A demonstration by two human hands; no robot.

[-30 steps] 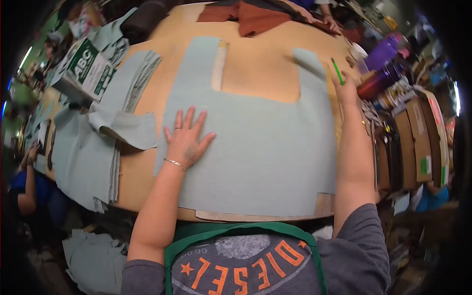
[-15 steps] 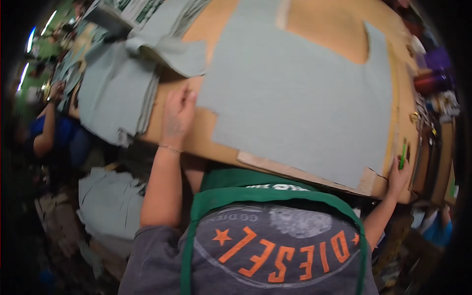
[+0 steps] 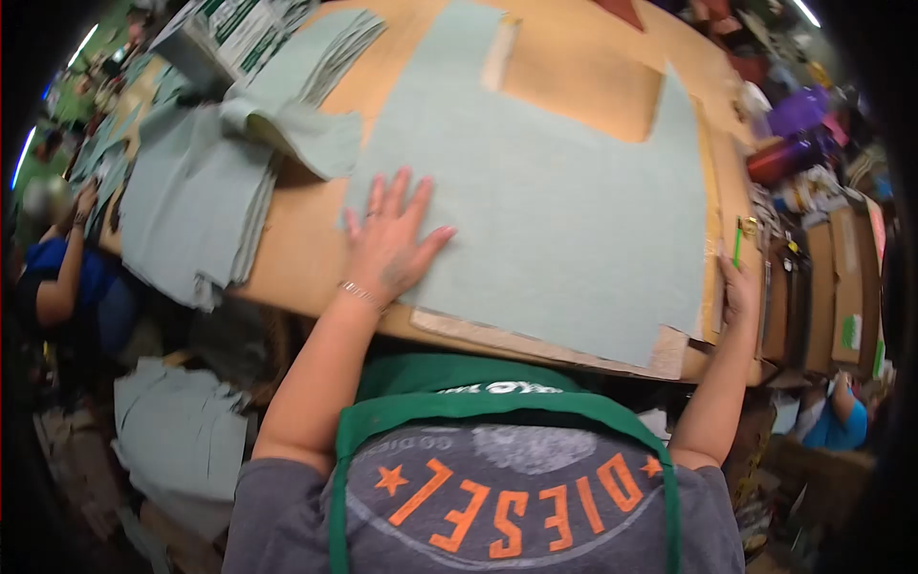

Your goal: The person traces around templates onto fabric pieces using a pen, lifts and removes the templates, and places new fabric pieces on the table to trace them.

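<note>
While the left hand point(image 3: 390, 251) lies spread on the left part of a grey-blue sheet point(image 3: 545, 210), fingers apart and gripping nothing, the right hand point(image 3: 738, 292) is over at the worktop point(image 3: 593, 81)'s right edge, close to the near right corner, with its fingers closed on a slim green pencil point(image 3: 738, 241), tip pointing away from the body.

Sheet's lying flat and runs from the near edge well toward the far one, with a big notch cut in its far side. Some pale board point(image 3: 535, 344) pokes out from under it along the near edge, and a yellow strip point(image 3: 709, 230) runs down its right side.

Over by the left edge you've got a pile of similar pieces point(image 3: 196, 201), with a curled piece point(image 3: 311, 143) on top.
</note>
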